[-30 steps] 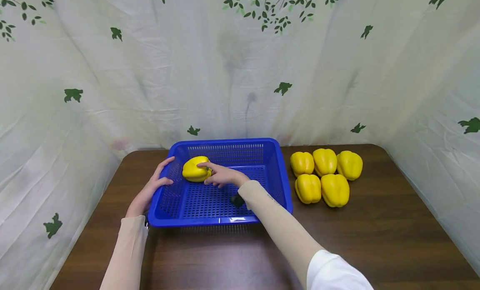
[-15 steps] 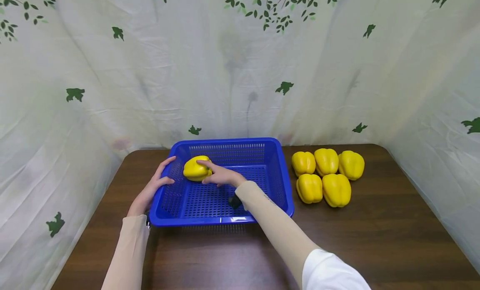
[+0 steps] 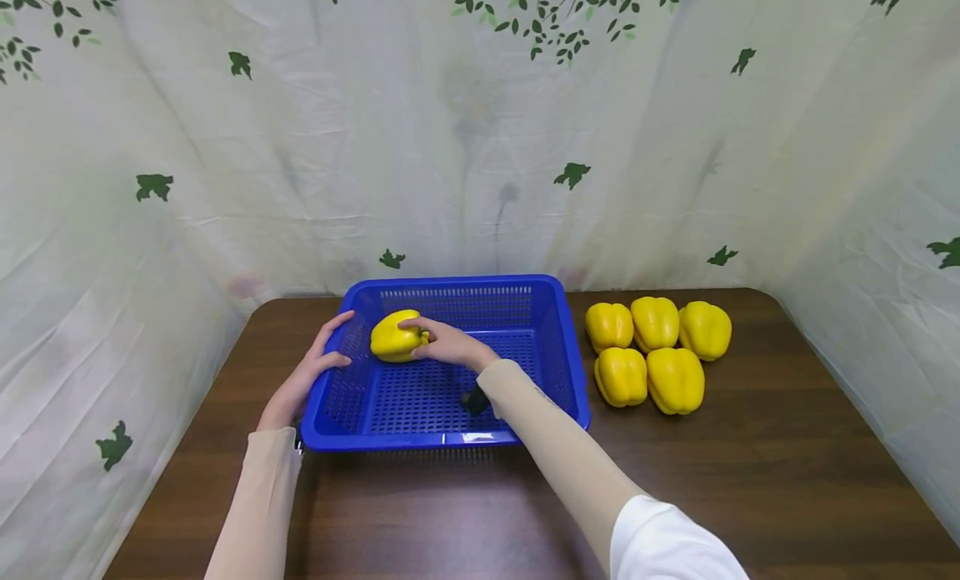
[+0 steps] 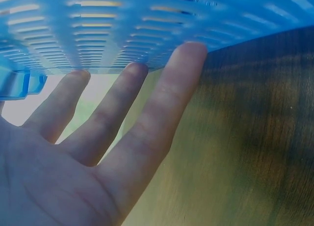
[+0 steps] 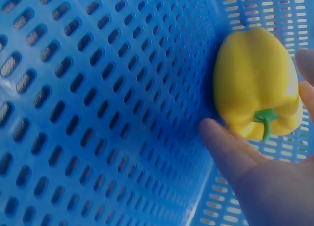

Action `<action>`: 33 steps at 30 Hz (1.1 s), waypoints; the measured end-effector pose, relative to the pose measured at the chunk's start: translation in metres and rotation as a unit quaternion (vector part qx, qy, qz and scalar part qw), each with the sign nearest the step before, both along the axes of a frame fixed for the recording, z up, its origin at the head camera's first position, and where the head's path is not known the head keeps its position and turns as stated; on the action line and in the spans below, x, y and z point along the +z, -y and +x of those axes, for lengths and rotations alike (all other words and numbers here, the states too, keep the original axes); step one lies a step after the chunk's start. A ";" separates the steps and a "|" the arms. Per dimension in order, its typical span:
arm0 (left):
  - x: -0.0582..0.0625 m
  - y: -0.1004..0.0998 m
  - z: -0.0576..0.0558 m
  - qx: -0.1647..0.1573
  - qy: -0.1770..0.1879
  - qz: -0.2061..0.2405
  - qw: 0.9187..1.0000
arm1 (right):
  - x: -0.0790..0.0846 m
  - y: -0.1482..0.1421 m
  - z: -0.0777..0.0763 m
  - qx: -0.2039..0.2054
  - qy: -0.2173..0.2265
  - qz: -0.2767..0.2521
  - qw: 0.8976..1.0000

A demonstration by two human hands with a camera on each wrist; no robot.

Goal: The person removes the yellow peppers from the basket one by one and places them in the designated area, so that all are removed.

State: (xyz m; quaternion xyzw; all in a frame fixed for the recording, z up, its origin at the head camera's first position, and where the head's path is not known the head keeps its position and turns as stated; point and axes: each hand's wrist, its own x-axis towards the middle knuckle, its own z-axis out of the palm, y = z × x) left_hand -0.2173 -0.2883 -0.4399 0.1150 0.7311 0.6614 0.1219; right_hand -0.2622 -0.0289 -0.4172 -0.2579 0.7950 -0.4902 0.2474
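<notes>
A yellow bell pepper [image 3: 390,338] lies on its side at the left end of a blue plastic basket [image 3: 450,440]. My right hand [image 3: 452,347] holds it near the stem end, fingers over the top and thumb low. In the right wrist view, the pepper's green stem [image 5: 265,119] faces the palm, between the thumb [image 5: 223,140] and the fingertips at the right edge. My left hand [image 3: 300,380] grips the basket's left side, thumb and index finger over the rim. From the left wrist camera, three extended fingers [image 4: 152,108] meet the slotted outer wall.
Several more yellow bell peppers [image 3: 675,380] stand grouped right of the basket on the dark wooden table [image 3: 765,463]. A small black object [image 3: 474,401] shows under my right wrist. A pale curtain [image 3: 480,147] with leaf prints hangs behind the table and along both sides.
The right hand's fingers have drawn in on the pepper, and its stem end shows more from the head view. The left hand stays on the basket. The whole head view shifts slightly.
</notes>
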 end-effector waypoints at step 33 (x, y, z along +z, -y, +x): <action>0.001 -0.005 -0.002 0.030 -0.018 0.013 0.999 | 0.003 -0.031 -0.011 -0.007 0.044 -0.008 0.999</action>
